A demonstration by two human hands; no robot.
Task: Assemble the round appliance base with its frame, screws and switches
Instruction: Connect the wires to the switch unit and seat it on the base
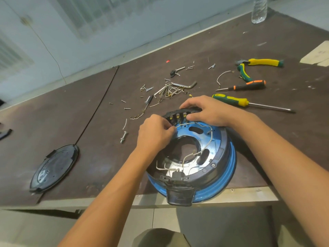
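Near the front edge of a dark brown worktop (89,113): a round blue metal appliance base (229,172), open side up. Seated inside its rim, a black plastic frame (222,141), with a black plug housing (179,195) jutting out at the near side, past the worktop's edge. On the frame's far side, a row of three small switches (178,116), side by side. Loose across the blue interior, several thin white wires (211,134).

Left hand (154,133) over the far-left part of the base, fingers curled, fingertips pinching one of the white wires just below the switches. Right hand (211,111) clamped on the frame's far rim, fingers curled over the outside, thumb on the inside beside the rightmost switch.

Beyond the base, a scatter of small silver screws (147,89), tangled in places with short wire offcuts, and a bent steel hex key (188,85) among them. Left of the base, alone, a larger silver bolt (123,137).

Just beyond the right hand, a green-and-yellow screwdriver (236,101), tip pointing right. Farther back, a black-and-orange screwdriver (249,85), then yellow-and-green pliers (256,65).

Far left, well apart from the base, a round black cover plate (55,166), flat near the front edge. At the far right corner, a clear plastic water bottle (259,9), upright.
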